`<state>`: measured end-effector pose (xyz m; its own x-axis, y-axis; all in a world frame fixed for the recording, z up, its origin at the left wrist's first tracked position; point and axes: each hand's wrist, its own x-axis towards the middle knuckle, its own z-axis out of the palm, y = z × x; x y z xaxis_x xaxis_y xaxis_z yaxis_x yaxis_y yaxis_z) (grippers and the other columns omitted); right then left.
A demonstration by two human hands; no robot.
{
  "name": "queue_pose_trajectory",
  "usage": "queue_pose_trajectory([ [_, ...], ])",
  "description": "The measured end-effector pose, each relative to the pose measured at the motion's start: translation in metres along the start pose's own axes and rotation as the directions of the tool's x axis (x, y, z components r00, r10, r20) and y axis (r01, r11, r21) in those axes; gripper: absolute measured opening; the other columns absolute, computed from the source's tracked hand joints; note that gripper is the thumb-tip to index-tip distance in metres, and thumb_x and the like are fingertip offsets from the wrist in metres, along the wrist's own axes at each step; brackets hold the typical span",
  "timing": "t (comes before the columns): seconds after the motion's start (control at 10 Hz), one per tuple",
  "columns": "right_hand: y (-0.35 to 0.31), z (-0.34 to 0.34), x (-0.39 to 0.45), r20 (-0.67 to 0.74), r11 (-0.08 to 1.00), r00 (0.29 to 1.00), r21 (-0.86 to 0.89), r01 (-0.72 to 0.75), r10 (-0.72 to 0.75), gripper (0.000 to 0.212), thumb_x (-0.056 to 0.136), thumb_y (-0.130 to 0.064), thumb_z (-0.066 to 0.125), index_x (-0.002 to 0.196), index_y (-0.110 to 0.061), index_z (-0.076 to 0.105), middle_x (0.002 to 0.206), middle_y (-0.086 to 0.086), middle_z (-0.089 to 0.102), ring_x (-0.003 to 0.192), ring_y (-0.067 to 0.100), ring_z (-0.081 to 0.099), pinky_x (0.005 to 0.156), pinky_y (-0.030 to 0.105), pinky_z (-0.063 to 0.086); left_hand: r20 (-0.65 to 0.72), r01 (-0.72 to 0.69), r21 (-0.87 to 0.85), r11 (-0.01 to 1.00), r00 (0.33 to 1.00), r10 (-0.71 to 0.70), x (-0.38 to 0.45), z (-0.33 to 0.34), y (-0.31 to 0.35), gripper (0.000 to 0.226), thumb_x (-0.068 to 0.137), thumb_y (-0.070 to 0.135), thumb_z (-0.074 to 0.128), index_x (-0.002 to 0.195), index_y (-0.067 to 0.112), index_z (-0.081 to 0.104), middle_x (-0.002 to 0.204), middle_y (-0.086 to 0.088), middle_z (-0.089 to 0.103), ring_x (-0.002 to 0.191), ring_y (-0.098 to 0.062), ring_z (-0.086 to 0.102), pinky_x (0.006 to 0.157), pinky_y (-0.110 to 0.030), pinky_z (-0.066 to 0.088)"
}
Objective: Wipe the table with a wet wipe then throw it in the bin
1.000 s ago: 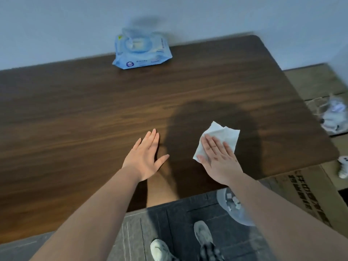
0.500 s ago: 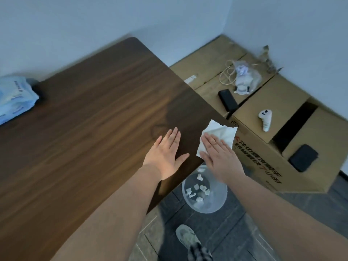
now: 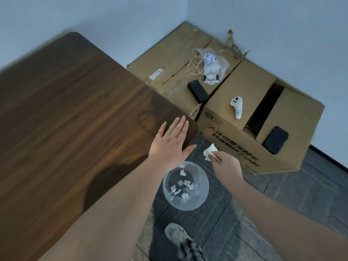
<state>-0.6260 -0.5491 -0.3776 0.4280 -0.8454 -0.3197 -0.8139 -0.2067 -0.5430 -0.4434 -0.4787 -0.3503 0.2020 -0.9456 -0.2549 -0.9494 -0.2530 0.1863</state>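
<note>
1. White and crumpled, the wet wipe [image 3: 210, 152] is pinched between thumb and fingertips of the right hand [image 3: 227, 165], held in the air off the table corner and above the dark floor tiles [image 3: 293, 194].

2. The left hand [image 3: 170, 146] is laid flat and open, palm down, on the rounded corner of the dark wood-grain table [image 3: 75, 119]; nothing is held in it.

3. A clear plastic bin [image 3: 185, 185] is seen on the floor just below and between the two forearms, with several small white scraps already lying in its bottom.

4. The wipe is held beyond the bin's far rim, near it but not yet over the opening.

5. The wiping step is judged finished, since the wipe is clear of the tabletop; the disposal step is in hand.

6. The next move is judged to call for the right hand to be drawn back toward the body and lowered until the wipe hangs over the bin's mouth, then for the pinch to be released.

7. Cardboard boxes [image 3: 244, 110] are stacked against the wall beyond, with a white controller [image 3: 236, 107] resting on one of them.
</note>
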Motion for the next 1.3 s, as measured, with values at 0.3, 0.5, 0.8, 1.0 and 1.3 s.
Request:
queue_pose_trajectory([
  [0.3, 0.048, 0.067, 0.014, 0.231, 0.973, 0.963, -0.213, -0.089, 0.139, 0.027, 0.097, -0.026, 0.044, 0.096, -0.010, 0.066, 0.092, 0.009, 0.069, 0.086, 0.028, 0.064, 0.071, 0.036, 0.050, -0.142, -0.018, 0.028, 0.999, 0.990, 0.022, 0.002, 0.012, 0.000, 0.076, 0.092, 0.064, 0.013, 0.150, 0.017, -0.003, 0.160, 0.002, -0.006, 0.146, -0.011, -0.009, 0.115, -0.037, -0.010],
  [0.5, 0.065, 0.108, 0.012, 0.295, 0.961, 0.936, -0.250, -0.115, 0.189, 0.033, 0.099, -0.027, 0.041, 0.077, -0.008, 0.055, 0.073, 0.010, 0.062, 0.073, 0.031, 0.062, 0.057, 0.033, 0.042, -0.148, -0.021, 0.023, 1.000, 0.989, 0.024, 0.004, 0.015, 0.000, 0.077, 0.092, 0.064, 0.013, 0.151, 0.016, -0.001, 0.160, 0.002, -0.005, 0.146, -0.011, -0.008, 0.117, -0.039, -0.007],
  [0.8, 0.068, 0.141, 0.004, 0.426, 0.961, 0.875, -0.244, -0.131, 0.228, 0.040, 0.097, -0.034, 0.049, 0.129, -0.010, 0.048, 0.126, 0.011, 0.058, 0.112, 0.028, 0.056, 0.085, 0.038, 0.046, -0.187, -0.029, 0.021, 0.999, 0.982, 0.032, 0.005, 0.020, -0.001, 0.076, 0.092, 0.062, 0.020, 0.151, 0.016, 0.007, 0.160, 0.001, 0.004, 0.147, -0.012, 0.001, 0.119, -0.042, 0.002],
  [1.0, 0.067, 0.125, -0.005, 0.497, 0.989, 0.867, -0.141, 0.036, 0.039, 0.063, 0.094, -0.035, 0.055, 0.146, -0.012, 0.028, 0.151, 0.005, 0.034, 0.139, 0.023, 0.029, 0.107, 0.035, 0.030, -0.200, -0.029, 0.023, 0.999, 0.979, 0.033, 0.003, 0.021, -0.001, 0.075, 0.093, 0.061, 0.022, 0.151, 0.016, 0.009, 0.160, 0.002, 0.006, 0.146, -0.011, 0.002, 0.119, -0.041, 0.003],
  [1.3, 0.026, 0.001, -0.001, 0.295, 0.983, 0.952, 0.182, 0.029, -0.082, 0.046, 0.090, -0.039, 0.059, 0.132, -0.021, 0.054, 0.130, -0.007, 0.059, 0.117, 0.009, 0.056, 0.092, 0.013, 0.041, -0.126, 0.001, 0.012, 1.000, 0.992, 0.000, 0.001, 0.012, 0.002, 0.074, 0.093, 0.061, 0.020, 0.151, 0.018, 0.003, 0.160, 0.004, -0.001, 0.146, -0.009, -0.005, 0.118, -0.037, -0.006],
])
